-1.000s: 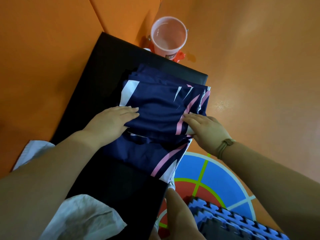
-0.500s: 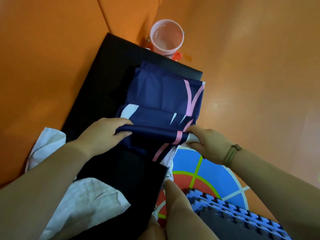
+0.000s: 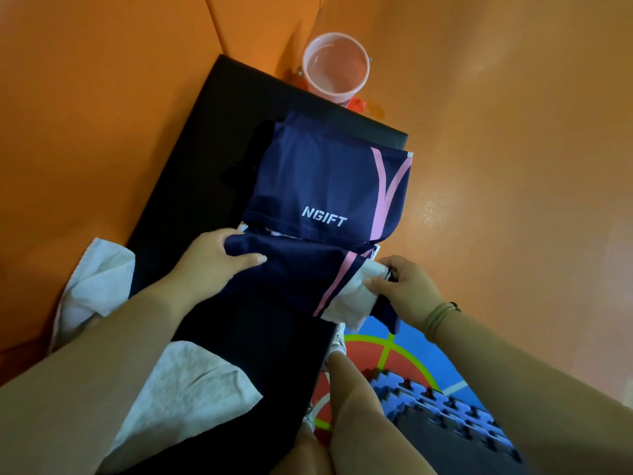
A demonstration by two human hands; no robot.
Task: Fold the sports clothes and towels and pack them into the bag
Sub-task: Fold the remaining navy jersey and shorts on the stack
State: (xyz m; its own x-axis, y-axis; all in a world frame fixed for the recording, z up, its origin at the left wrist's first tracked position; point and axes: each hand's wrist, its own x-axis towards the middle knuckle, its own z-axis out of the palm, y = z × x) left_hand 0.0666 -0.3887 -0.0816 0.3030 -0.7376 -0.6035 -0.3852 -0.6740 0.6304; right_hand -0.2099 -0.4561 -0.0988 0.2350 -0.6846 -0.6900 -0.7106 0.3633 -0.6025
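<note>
Navy sports clothes [image 3: 318,180] with pink stripes and white lettering lie on a black padded bench [image 3: 212,132]. A navy layer with a pink stripe and white panel [image 3: 294,279] is pulled toward me off the near edge of the pile. My left hand [image 3: 212,262] grips its left end, thumb on top. My right hand [image 3: 400,286] pinches its white and navy right corner. White towels [image 3: 99,286] [image 3: 191,385] lie on the bench's near left part, partly under my left forearm. No bag is in view.
A pink bucket [image 3: 337,68] stands on the orange floor beyond the bench's far end. Orange padded walls run along the left. On the right near side are a coloured floor circle [image 3: 404,347], blue interlocking foam mats [image 3: 445,409] and my leg [image 3: 356,406].
Both hands went from pressing flat on the pile to gripping a navy layer and drawing it toward me. The lettered panel underneath is now uncovered.
</note>
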